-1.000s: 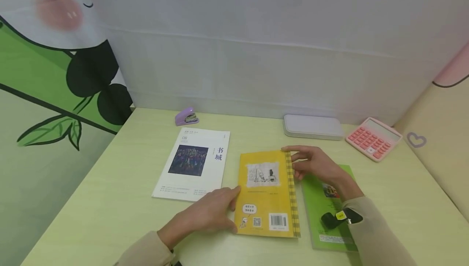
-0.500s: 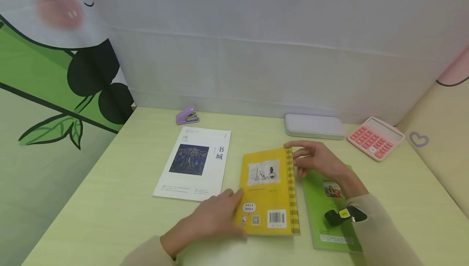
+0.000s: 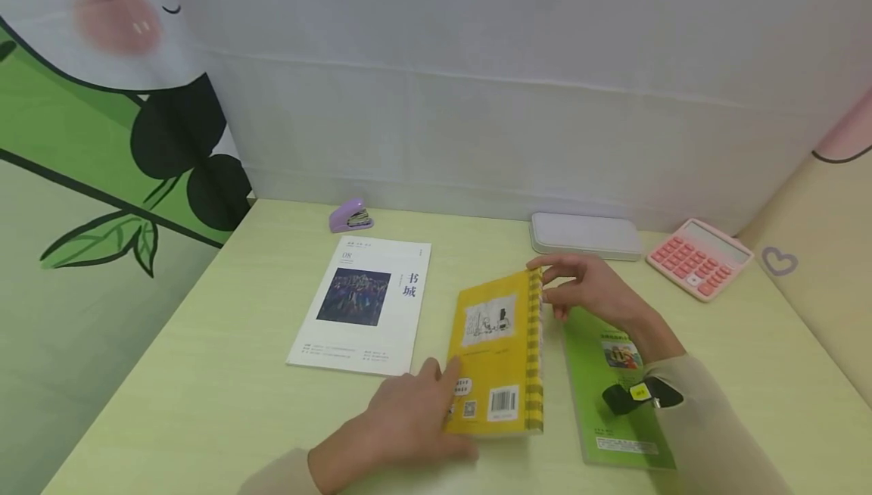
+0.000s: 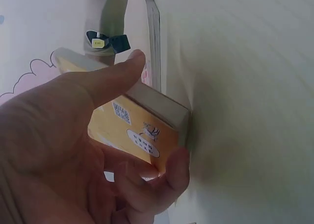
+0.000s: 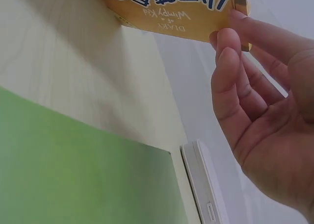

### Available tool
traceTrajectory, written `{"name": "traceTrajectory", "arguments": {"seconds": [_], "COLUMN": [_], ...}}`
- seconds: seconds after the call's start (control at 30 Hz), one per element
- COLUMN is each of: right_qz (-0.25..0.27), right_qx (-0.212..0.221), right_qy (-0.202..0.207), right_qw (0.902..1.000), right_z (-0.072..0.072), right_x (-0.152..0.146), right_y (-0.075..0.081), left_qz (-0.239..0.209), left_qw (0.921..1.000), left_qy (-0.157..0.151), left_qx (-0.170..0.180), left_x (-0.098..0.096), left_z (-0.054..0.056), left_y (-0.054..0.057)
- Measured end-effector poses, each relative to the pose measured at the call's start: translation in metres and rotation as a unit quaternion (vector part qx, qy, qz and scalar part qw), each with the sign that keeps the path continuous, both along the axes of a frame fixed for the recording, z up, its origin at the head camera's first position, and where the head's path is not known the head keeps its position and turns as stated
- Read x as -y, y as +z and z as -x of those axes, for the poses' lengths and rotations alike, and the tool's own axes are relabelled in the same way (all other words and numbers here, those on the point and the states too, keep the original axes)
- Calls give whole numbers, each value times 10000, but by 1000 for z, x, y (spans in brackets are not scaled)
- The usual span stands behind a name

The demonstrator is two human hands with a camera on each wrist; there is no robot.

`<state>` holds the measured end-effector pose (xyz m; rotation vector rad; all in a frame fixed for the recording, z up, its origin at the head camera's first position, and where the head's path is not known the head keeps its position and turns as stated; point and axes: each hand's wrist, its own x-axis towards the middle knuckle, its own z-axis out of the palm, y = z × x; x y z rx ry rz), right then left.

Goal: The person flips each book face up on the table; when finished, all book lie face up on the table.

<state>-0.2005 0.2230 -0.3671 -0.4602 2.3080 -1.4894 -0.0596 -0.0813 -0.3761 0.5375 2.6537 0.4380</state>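
Observation:
A yellow paperback book (image 3: 493,351), back cover up, stands tilted over the table with its checked spine side raised on the right. In the left wrist view the book (image 4: 135,128) sits between the thumb and curled fingers of my left hand (image 3: 412,419), which holds its lower left corner. My right hand (image 3: 596,294) grips the top of the spine with its fingertips. The front cover of the book (image 5: 171,11), with its printed title, shows in the right wrist view. Under my right forearm lies a green book (image 3: 606,404), partly hidden by the sleeve.
A white magazine (image 3: 361,306) lies left of the yellow book. Along the back of the table are a purple stapler (image 3: 350,216), a white flat case (image 3: 586,236) and a pink calculator (image 3: 700,259). A white cloth wall (image 3: 477,101) rises behind the table.
The yellow book has gone from nearly flat to tilted, its spine side lifting. My right hand has risen slightly with it. My left hand has shifted right along the lower edge.

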Motion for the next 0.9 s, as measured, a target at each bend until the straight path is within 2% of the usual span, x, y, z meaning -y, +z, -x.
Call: {"name": "traceTrajectory", "arguments": {"seconds": [0.13, 0.43, 0.7, 0.9], "right_qz": [74, 135, 299, 557], "right_qx": [-7, -94, 14, 17], "right_qy": [10, 50, 66, 183], "right_qw": [10000, 9999, 9995, 9983], "right_z": [0, -1, 0, 3], "right_x": [0, 0, 1, 1], "right_y": [1, 2, -1, -2], "left_qz": [77, 192, 359, 164], "left_qw": [9995, 9975, 9957, 9939], "left_qy": [-23, -56, -103, -124], "left_qx": [-311, -683, -843, -1079], "left_x": [-3, -5, -5, -2], "left_z": [-4, -7, -11, -13], "left_y": [0, 2, 7, 14]}}
